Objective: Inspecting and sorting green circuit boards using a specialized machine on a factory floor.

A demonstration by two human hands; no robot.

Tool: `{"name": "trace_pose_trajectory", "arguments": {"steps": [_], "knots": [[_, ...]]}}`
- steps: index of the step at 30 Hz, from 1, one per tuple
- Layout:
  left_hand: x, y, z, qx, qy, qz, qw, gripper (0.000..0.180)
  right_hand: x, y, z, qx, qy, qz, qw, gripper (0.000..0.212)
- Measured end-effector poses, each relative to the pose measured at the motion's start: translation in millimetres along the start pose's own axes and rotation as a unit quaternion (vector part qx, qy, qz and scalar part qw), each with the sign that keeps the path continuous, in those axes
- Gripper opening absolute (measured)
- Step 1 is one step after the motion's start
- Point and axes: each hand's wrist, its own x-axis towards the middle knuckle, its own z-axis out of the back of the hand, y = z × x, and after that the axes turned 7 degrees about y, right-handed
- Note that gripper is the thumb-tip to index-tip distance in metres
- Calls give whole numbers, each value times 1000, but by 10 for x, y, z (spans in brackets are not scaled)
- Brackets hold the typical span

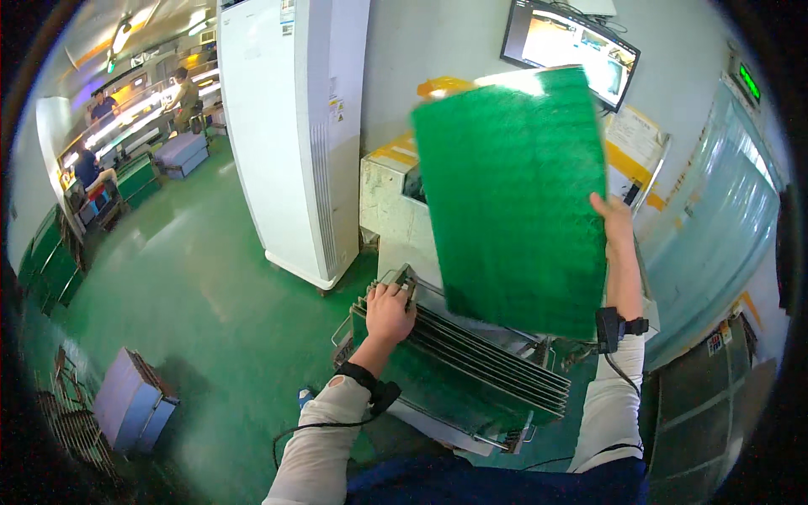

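Note:
A large green panel [513, 202], flat and shiny, stands raised in front of me, slightly tilted. My right hand [616, 223] grips it by its right edge, the thumb lying on the near face. Below it is a metal rack [471, 358] filled with several thin upright panels set in a close row. At the far left end of that rack, my left hand [390, 313] has its fingers curled over the end frame. What lies under those fingertips is hidden. Each wrist wears a black strap with a small device and a cable.
A tall white cabinet unit [290, 143] stands beyond my left hand. Behind the panel are a pale machine [391, 198] and a wall monitor [572, 50]. Plastic strip curtains [715, 219] hang at right. Grey boxes [135, 400] sit on the green floor; several people work far left.

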Motion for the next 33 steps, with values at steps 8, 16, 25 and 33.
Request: {"name": "trace_pose_trajectory", "arguments": {"steps": [8,16,25,33], "knots": [[20,-6,-78,-30,-23,-14,999,20,374,-1072,205,408,-11,-63,911,40],[95,-52,-128,-9,-23,-35,999,24,540,-2580,-77,419,-115,-121,892,17],[101,15,-81,6,-30,-32,999,20,235,-2575,-487,442,-123,-259,850,20],[87,-2,-58,1,-30,-27,999,19,-16,-2257,-594,190,90,-283,936,37]]}}
